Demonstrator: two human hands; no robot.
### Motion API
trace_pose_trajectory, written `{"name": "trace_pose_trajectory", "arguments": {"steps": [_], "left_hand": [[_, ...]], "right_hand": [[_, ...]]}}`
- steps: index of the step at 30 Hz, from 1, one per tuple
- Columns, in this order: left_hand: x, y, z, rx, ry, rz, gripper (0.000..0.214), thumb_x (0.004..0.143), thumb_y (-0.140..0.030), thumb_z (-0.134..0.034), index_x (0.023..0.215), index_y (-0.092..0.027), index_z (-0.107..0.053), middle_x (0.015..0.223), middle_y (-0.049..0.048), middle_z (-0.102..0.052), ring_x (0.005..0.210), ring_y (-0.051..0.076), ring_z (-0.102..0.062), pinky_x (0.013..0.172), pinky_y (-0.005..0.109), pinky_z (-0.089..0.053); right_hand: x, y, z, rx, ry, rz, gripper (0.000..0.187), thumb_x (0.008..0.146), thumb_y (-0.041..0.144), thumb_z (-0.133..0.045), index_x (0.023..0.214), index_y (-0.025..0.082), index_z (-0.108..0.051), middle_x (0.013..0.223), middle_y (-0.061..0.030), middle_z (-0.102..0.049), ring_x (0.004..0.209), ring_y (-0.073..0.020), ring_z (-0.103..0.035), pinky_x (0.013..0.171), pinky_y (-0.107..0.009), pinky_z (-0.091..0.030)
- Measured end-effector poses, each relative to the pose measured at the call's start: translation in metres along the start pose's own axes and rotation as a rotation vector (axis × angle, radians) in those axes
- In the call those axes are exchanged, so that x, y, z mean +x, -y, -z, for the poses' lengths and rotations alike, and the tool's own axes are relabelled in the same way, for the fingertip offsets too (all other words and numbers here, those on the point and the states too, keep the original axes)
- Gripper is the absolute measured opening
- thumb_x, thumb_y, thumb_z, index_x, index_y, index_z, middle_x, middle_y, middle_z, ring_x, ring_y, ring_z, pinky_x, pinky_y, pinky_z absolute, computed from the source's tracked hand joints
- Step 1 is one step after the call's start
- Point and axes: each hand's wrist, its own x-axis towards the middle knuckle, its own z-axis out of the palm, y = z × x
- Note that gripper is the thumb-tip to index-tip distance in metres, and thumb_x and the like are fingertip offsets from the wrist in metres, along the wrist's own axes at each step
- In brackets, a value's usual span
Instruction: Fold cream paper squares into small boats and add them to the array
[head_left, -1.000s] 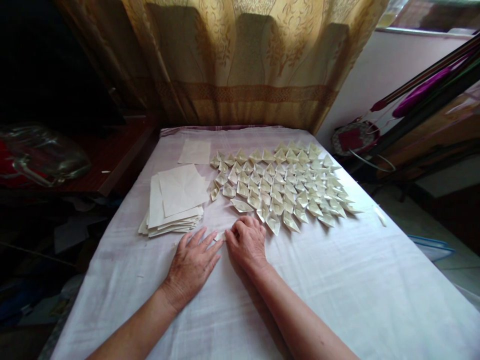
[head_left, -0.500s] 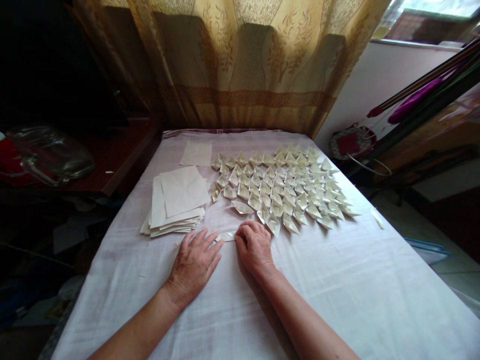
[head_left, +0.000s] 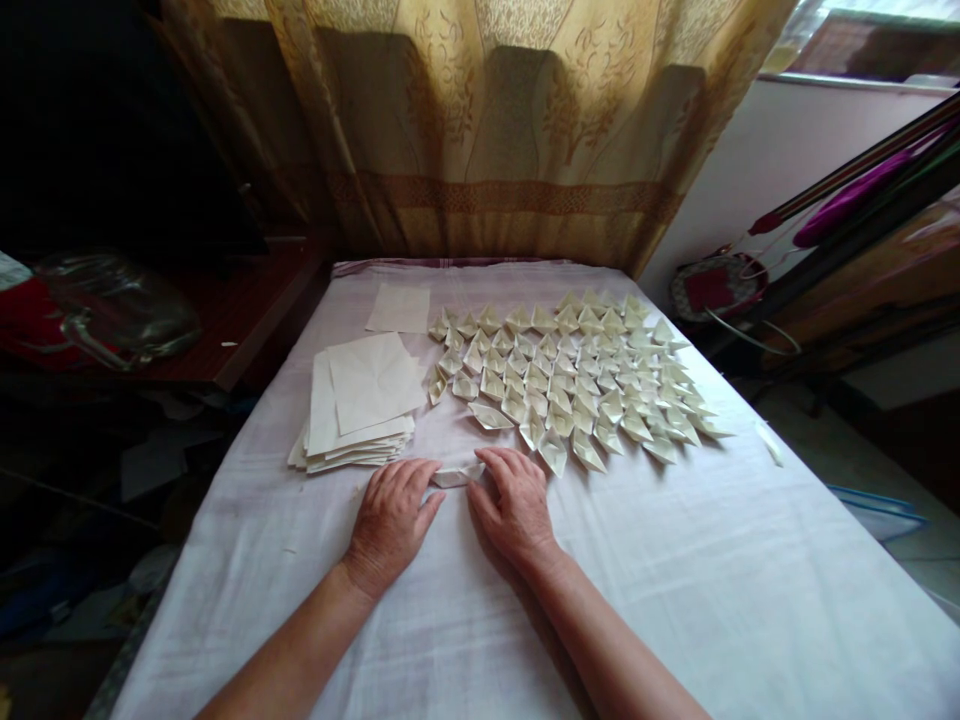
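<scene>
A small folded piece of white paper [head_left: 456, 477], narrow with pointed ends, lies on the cloth between my hands. My left hand [head_left: 391, 515] is closed on its left end, thumb in front and fingers behind. At the right end my right hand [head_left: 517, 503] pinches it between thumb and fingers. Just beyond my right hand stand rows of boat-shaped folded papers [head_left: 559, 385], pale cream and close together. One flatter folded paper [head_left: 490, 416] lies at their near left edge. Beyond my left hand is a stack of square paper sheets [head_left: 371, 385].
A white cloth [head_left: 675, 580] covers the table. One loose sheet [head_left: 399, 308] lies behind the stack. A patterned curtain [head_left: 487, 130] hangs at the far edge. To the left, a dark red cabinet [head_left: 247, 320] holds a clear glass jar [head_left: 124, 305]. A small scrap [head_left: 769, 445] lies near the right edge.
My left fingers, spread flat before, have drawn together around the paper's left end. My right fingers have opened slightly, and the paper now looks fuller. The view has shifted slightly.
</scene>
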Motion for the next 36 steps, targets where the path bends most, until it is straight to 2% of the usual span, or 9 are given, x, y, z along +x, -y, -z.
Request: {"name": "trace_pose_trajectory", "arguments": {"steps": [4, 7, 14, 17, 20, 24, 28, 32, 36], "left_hand": [[0.000, -0.001, 0.002, -0.043, 0.016, -0.001, 0.012, 0.094, -0.021, -0.057, 0.104, -0.022, -0.062, 0.104, 0.0053, -0.071, 0.097, 0.024, -0.064, 0.088, 0.038, -0.048], [0.001, -0.002, 0.003, -0.071, 0.012, -0.005, 0.011, 0.093, -0.018, -0.055, 0.101, -0.022, -0.061, 0.102, 0.0050, -0.071, 0.096, 0.023, -0.064, 0.087, 0.037, -0.049], [0.001, -0.001, 0.004, -0.140, -0.009, -0.092, 0.015, 0.091, -0.009, -0.053, 0.097, -0.022, -0.060, 0.101, 0.0044, -0.071, 0.096, 0.021, -0.064, 0.090, 0.036, -0.050], [0.000, 0.000, 0.003, -0.148, -0.020, -0.114, 0.016, 0.090, -0.008, -0.055, 0.097, -0.022, -0.060, 0.102, 0.0040, -0.071, 0.096, 0.021, -0.064, 0.089, 0.036, -0.050], [0.000, 0.001, 0.001, -0.150, -0.032, -0.127, 0.016, 0.090, -0.008, -0.056, 0.099, -0.021, -0.060, 0.100, 0.0043, -0.071, 0.093, 0.021, -0.064, 0.086, 0.037, -0.051], [-0.001, 0.001, 0.000, -0.126, -0.011, -0.138, 0.023, 0.089, -0.007, -0.058, 0.105, -0.022, -0.063, 0.101, 0.0043, -0.070, 0.093, 0.022, -0.063, 0.084, 0.038, -0.052], [-0.001, -0.002, 0.000, -0.089, -0.026, -0.145, 0.026, 0.088, -0.009, -0.060, 0.109, -0.024, -0.066, 0.112, 0.0067, -0.068, 0.102, 0.025, -0.061, 0.087, 0.040, -0.053], [-0.002, -0.004, 0.001, -0.068, -0.039, -0.147, 0.018, 0.089, -0.012, -0.061, 0.103, -0.021, -0.068, 0.119, 0.0090, -0.066, 0.108, 0.026, -0.060, 0.092, 0.042, -0.053], [-0.001, -0.007, 0.001, -0.088, -0.002, -0.164, 0.013, 0.091, -0.016, -0.061, 0.097, -0.023, -0.070, 0.123, 0.0078, -0.066, 0.112, 0.026, -0.059, 0.094, 0.043, -0.052]], "right_hand": [[0.000, 0.001, 0.004, 0.082, -0.016, 0.041, 0.019, 0.087, 0.023, -0.058, 0.104, 0.020, -0.066, 0.112, -0.0078, -0.069, 0.108, -0.0228, -0.059, 0.096, -0.038, -0.039], [0.001, 0.002, 0.006, 0.121, -0.017, 0.029, 0.010, 0.089, 0.025, -0.056, 0.090, 0.022, -0.065, 0.103, -0.0068, -0.070, 0.100, -0.0220, -0.061, 0.092, -0.037, -0.041], [-0.001, 0.005, 0.009, 0.183, 0.001, 0.011, 0.014, 0.090, 0.024, -0.054, 0.080, 0.021, -0.062, 0.080, -0.0040, -0.070, 0.078, -0.0184, -0.062, 0.076, -0.032, -0.044], [0.001, 0.004, 0.011, 0.167, 0.080, 0.000, 0.009, 0.088, 0.023, -0.057, 0.087, 0.020, -0.066, 0.076, -0.0026, -0.070, 0.072, -0.0172, -0.063, 0.070, -0.029, -0.044], [0.004, 0.005, 0.015, 0.163, 0.177, 0.021, 0.012, 0.088, 0.024, -0.059, 0.091, 0.020, -0.070, 0.081, -0.0041, -0.072, 0.075, -0.0172, -0.065, 0.071, -0.027, -0.045], [0.009, 0.009, 0.022, 0.123, 0.286, 0.005, 0.013, 0.088, 0.021, -0.059, 0.083, 0.020, -0.072, 0.080, -0.0040, -0.072, 0.075, -0.0162, -0.066, 0.070, -0.024, -0.044], [0.016, 0.016, 0.027, 0.070, 0.377, -0.085, 0.017, 0.087, 0.017, -0.059, 0.079, 0.021, -0.073, 0.077, -0.0034, -0.074, 0.073, -0.0157, -0.067, 0.066, -0.023, -0.041], [0.024, 0.023, 0.031, 0.039, 0.462, -0.181, 0.016, 0.085, 0.020, -0.061, 0.080, 0.022, -0.076, 0.074, -0.0021, -0.074, 0.068, -0.0152, -0.065, 0.061, -0.023, -0.036], [0.028, 0.026, 0.033, 0.062, 0.538, -0.184, 0.016, 0.084, 0.021, -0.061, 0.081, 0.023, -0.077, 0.073, -0.0012, -0.074, 0.065, -0.0141, -0.063, 0.059, -0.023, -0.034]]}}
